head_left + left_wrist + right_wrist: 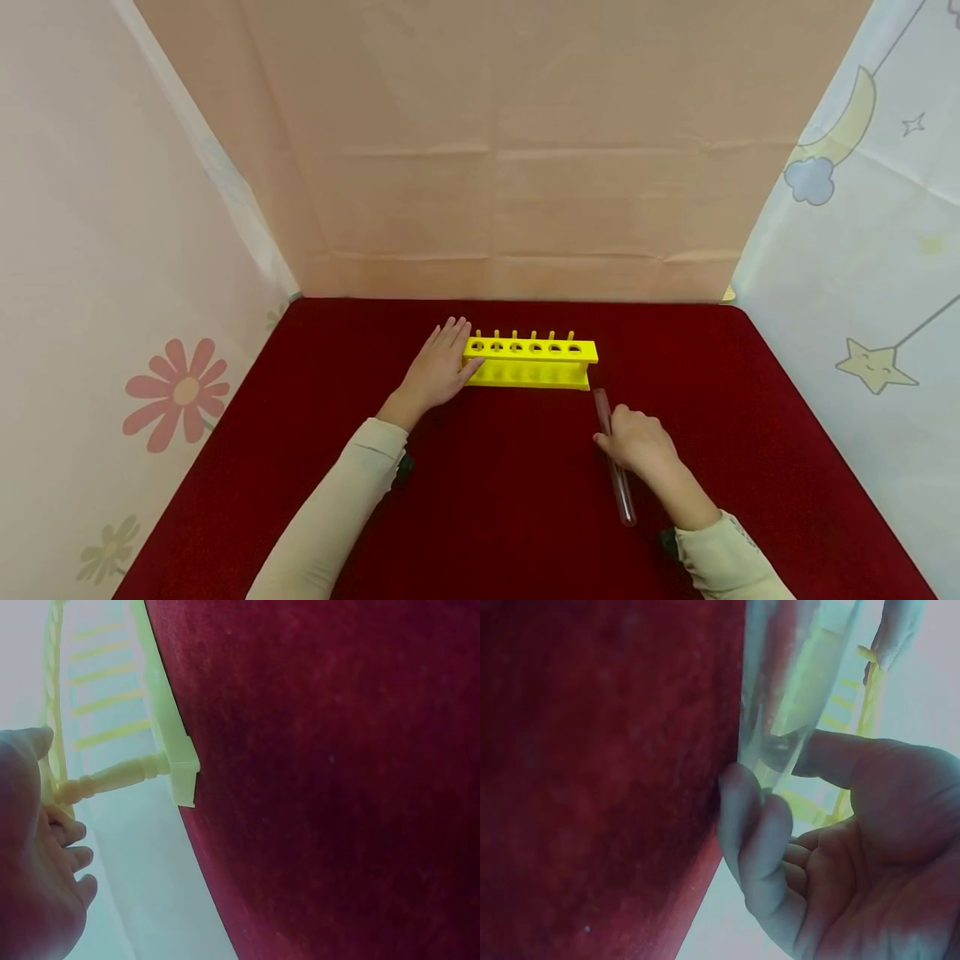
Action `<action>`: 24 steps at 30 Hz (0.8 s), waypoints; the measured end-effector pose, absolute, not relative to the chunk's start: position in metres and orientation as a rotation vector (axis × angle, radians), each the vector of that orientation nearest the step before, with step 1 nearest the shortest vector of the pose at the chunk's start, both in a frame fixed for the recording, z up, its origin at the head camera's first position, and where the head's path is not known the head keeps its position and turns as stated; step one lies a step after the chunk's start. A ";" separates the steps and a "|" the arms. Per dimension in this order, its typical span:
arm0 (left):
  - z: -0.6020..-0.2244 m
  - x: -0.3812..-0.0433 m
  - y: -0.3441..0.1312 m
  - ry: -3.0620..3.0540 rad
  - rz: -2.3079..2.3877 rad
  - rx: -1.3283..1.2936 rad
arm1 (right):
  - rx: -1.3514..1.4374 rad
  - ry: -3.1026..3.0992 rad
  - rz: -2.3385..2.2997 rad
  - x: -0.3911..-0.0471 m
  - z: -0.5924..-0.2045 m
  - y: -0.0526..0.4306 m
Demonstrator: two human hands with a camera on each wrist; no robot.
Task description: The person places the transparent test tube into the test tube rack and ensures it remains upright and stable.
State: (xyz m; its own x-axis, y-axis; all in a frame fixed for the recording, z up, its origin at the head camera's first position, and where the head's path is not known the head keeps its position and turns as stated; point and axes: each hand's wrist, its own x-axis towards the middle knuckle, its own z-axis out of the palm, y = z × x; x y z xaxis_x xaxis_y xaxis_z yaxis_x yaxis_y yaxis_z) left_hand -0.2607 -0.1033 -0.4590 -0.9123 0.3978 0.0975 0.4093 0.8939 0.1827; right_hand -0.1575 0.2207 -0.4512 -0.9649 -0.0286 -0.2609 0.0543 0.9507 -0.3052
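A yellow test-tube rack (pixel 531 360) with a row of holes stands on the red cloth (pixel 510 500) near the back. My left hand (pixel 438 367) rests with straight fingers against the rack's left end (pixel 180 769). A clear glass test tube (pixel 615 462) lies on the cloth in front of the rack's right end. My right hand (pixel 637 440) pinches this tube (pixel 780 697) between thumb and fingers near its middle. No tubes stand in the rack's holes.
Fabric walls close in the table: peach at the back (pixel 510 150), a flower print at the left (pixel 176 392), a moon and star print at the right (pixel 873 362). The red cloth covers the whole table surface.
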 end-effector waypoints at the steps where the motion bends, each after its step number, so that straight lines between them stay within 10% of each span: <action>1: -0.459 -0.261 -0.103 -3.002 -0.295 -0.646 | 0.019 2.836 -0.461 -0.158 -0.451 0.222; 24: -0.457 -0.260 -0.102 -3.041 -0.243 -0.660 | -0.030 2.838 -0.637 -0.151 -0.407 0.233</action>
